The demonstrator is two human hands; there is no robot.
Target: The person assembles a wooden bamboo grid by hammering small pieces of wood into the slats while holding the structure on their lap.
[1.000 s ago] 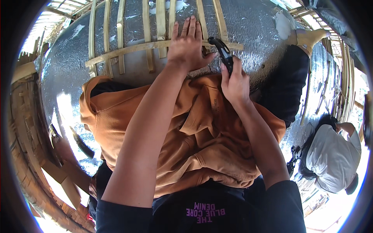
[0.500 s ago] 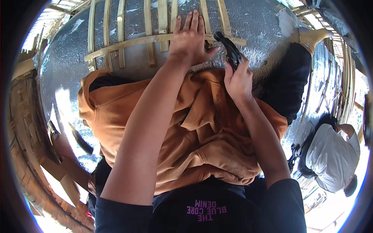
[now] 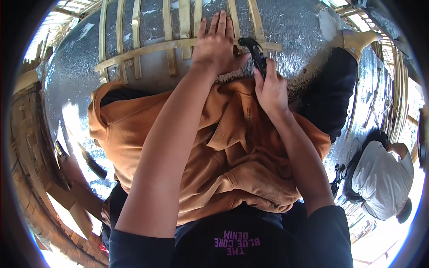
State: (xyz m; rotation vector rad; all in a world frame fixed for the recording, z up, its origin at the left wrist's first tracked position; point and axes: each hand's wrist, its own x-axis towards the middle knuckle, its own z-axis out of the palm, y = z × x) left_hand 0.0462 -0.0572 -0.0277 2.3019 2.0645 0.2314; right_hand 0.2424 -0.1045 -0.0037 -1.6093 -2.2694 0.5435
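My left hand (image 3: 215, 50) lies flat with its fingers stretched out, pressing on the crosswise bamboo strip (image 3: 152, 48) and the lattice of lengthwise bamboo slats (image 3: 168, 31) under it. My right hand (image 3: 272, 91) is wrapped round a slim black hand tool (image 3: 257, 54) with a bent head; its exact kind cannot be made out. The head of the tool is over the crosswise strip, just right of my left thumb. The lattice rests on a silver foil sheet (image 3: 295, 31). An orange-brown garment (image 3: 250, 178) covers my lap.
A person in a white shirt (image 3: 380, 178) sits bent over at the right. Woven bamboo matting (image 3: 29, 134) stands along the left, beside another person's arm (image 3: 73, 169). A bare foot (image 3: 357, 41) rests at the upper right, near long bamboo poles (image 3: 400, 89).
My right hand has shifted slightly left with the black tool, bringing its head closer to my left thumb. My left hand stays flat on the slats, which have shifted slightly left in view.
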